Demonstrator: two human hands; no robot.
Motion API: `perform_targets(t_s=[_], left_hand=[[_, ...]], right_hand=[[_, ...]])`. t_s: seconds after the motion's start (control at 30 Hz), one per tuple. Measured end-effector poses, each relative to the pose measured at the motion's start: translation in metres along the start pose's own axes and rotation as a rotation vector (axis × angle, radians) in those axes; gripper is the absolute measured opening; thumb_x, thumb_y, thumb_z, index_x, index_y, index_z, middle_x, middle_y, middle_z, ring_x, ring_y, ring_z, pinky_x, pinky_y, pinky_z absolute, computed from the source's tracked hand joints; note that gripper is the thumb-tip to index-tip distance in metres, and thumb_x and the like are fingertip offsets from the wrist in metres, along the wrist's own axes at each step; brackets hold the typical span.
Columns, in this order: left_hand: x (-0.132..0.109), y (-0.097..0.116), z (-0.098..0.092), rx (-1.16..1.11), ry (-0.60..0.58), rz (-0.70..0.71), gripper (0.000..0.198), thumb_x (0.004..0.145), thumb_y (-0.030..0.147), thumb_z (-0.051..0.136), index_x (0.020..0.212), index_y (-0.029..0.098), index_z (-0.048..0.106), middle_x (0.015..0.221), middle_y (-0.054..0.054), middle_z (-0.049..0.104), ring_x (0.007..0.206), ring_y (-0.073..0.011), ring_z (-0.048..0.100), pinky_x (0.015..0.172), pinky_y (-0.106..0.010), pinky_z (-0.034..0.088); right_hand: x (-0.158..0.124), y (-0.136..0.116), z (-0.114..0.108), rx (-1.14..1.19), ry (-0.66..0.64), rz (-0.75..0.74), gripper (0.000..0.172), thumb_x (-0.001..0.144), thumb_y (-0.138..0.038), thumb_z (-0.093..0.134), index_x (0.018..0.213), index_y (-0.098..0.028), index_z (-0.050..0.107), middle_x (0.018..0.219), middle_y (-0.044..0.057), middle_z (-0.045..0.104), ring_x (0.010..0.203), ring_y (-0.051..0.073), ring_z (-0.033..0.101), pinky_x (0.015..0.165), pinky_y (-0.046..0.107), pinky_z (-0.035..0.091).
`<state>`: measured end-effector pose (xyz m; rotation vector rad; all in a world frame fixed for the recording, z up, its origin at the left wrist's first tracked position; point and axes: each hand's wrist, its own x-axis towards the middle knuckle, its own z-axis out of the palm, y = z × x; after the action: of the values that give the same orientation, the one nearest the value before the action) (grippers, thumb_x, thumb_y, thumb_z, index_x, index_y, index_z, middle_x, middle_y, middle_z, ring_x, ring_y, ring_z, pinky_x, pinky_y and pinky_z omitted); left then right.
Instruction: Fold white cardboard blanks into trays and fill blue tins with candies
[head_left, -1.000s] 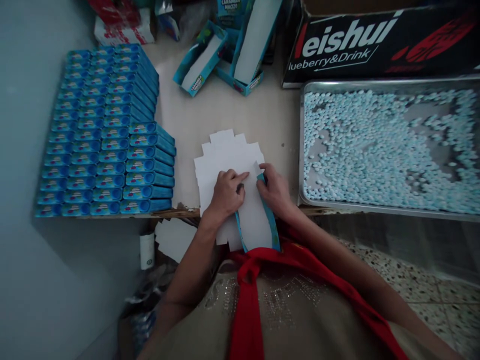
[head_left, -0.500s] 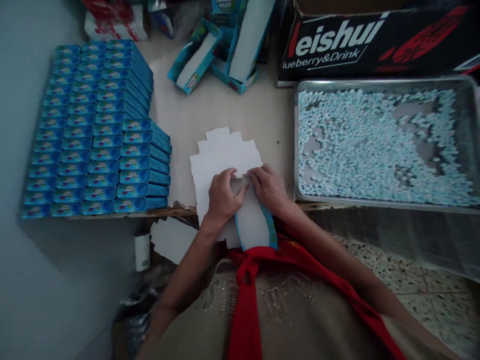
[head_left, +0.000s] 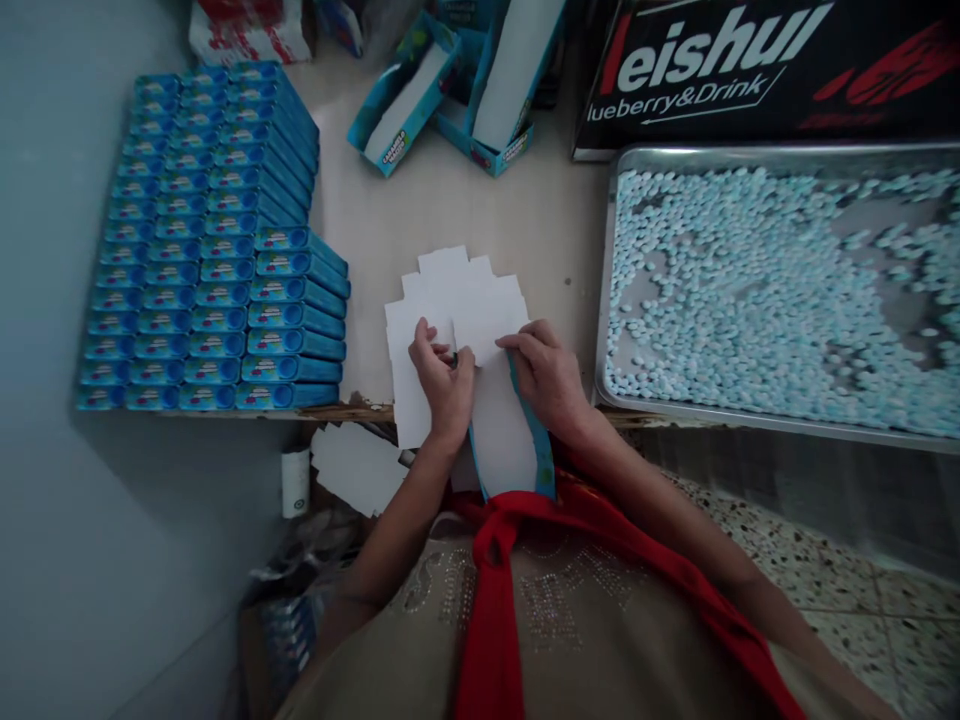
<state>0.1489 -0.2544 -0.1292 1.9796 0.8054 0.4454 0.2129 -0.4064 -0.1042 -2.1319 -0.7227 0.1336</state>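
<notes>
A partly folded cardboard box (head_left: 506,430), white inside and blue outside, lies lengthwise against the red apron, its sides raised. My right hand (head_left: 553,380) pinches the far right corner of this box between thumb and fingers. At the far left corner, my left hand (head_left: 444,390) has its fingers curled and its thumb against the box's edge; the exact grip is partly hidden. Beneath and beyond both hands lie flat white cardboard blanks (head_left: 450,285) with notched edges, reaching over the table's front edge.
Blue filled-looking boxes (head_left: 217,250) are stacked at left. Open blue trays (head_left: 405,95) lie at the back. On the right, a metal tray (head_left: 609,270) holds pale blue and white candies, before a black carton (head_left: 697,80). More blanks (head_left: 356,465) sit below the table edge.
My left hand has drawn slightly left and away from my right hand, its fingers loosening. The box's far end flap now looks flatter. The view has shifted a little.
</notes>
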Motion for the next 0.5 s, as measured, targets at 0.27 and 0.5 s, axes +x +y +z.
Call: perform_targets(t_s=[0.27, 0.5], left_hand=[[0.026, 0.009, -0.002, -0.196, -0.192, -0.097, 0.046, 0.092, 0.027, 0.062, 0.138, 0.020, 0.063, 0.112, -0.007, 0.072, 0.094, -0.0181, 0.069, 0.087, -0.031, 0.058], [0.010, 0.022, -0.032, 0.116, -0.154, 0.296, 0.020, 0.100, 0.043, 0.069, 0.094, 0.025, 0.075, 0.099, -0.005, 0.072, 0.101, -0.0219, 0.066, 0.096, -0.038, 0.056]], right_hand=[[0.005, 0.004, 0.009, -0.140, -0.142, -0.023, 0.048, 0.099, -0.009, 0.035, 0.132, -0.016, 0.069, 0.116, 0.017, 0.067, 0.109, 0.029, 0.065, 0.099, 0.042, 0.053], [0.000, 0.012, 0.007, 0.006, 0.000, 0.176, 0.042, 0.098, -0.022, 0.054, 0.140, -0.019, 0.053, 0.115, 0.012, 0.075, 0.097, 0.024, 0.073, 0.088, 0.038, 0.055]])
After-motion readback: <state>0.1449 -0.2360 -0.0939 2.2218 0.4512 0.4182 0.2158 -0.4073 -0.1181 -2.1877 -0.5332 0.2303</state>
